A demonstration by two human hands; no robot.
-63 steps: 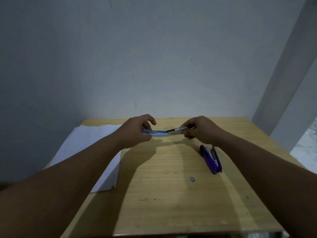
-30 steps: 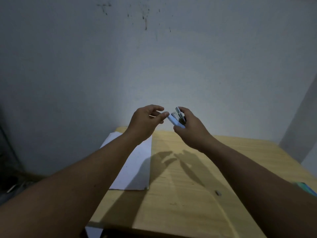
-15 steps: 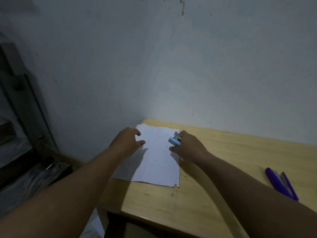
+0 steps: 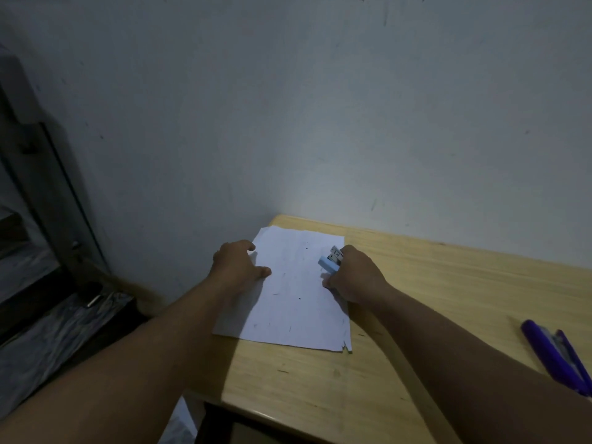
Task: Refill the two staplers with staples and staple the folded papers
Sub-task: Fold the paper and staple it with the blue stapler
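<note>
Wooden table (image 4: 448, 283), left hand (image 4: 237, 264) spread flat on paper (image 4: 294, 299), right hand (image 4: 355, 277) gripping blue stapler (image 4: 330, 262)

The table (image 4: 432, 283) at lower right was pale wood with visible grain and a smooth, faintly sheened top. The paper (image 4: 294, 299) on it was thin, matt white, speckled and torn at its near corner. The light blue stapler (image 4: 330, 262) looked like matt plastic with metal parts; the purple stapler (image 4: 557, 357) at the right edge was glossy plastic. The wall (image 4: 320, 107) was matt, scuffed plaster
</note>
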